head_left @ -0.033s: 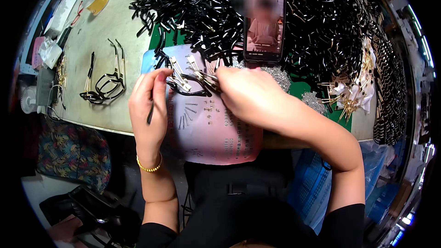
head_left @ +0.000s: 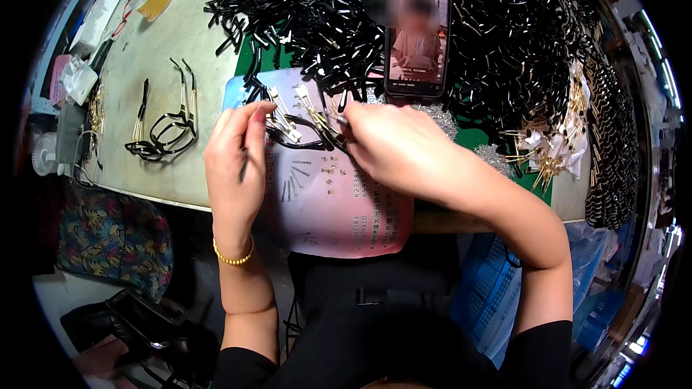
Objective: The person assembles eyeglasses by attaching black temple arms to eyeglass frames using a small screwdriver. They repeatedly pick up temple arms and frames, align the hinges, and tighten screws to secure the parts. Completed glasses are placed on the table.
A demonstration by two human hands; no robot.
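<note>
My left hand (head_left: pixel 234 151) is closed, its thumb and fingers drawn together beside a black glasses frame (head_left: pixel 306 145). A slim black stick-like piece (head_left: pixel 243 166) lies across its palm, partly covered by the fingers. My right hand (head_left: pixel 382 140) is pinched at the right end of the frame, over a small silvery part (head_left: pixel 336 119); the fingers hide what they grip. Between the hands, gold-and-white temple pieces (head_left: pixel 285 124) lie on a blue-to-pink printed mat (head_left: pixel 324 223). Thin dark pins (head_left: pixel 294 180) and tiny gold bits (head_left: pixel 329 173) rest on the mat nearer me.
A big heap of black glasses temples (head_left: pixel 310 29) covers the far table. A phone (head_left: pixel 418 43) stands in front of it. Small silver parts (head_left: pixel 440 119) and gold temples (head_left: pixel 548 148) lie right. Finished-looking black glasses (head_left: pixel 169 133) and a yellow tape roll (head_left: pixel 154 4) lie left.
The dark piece in my left palm has shifted up slightly. My right hand has moved a little to the right, and the frame's right end with it. The phone appears slightly farther right.
</note>
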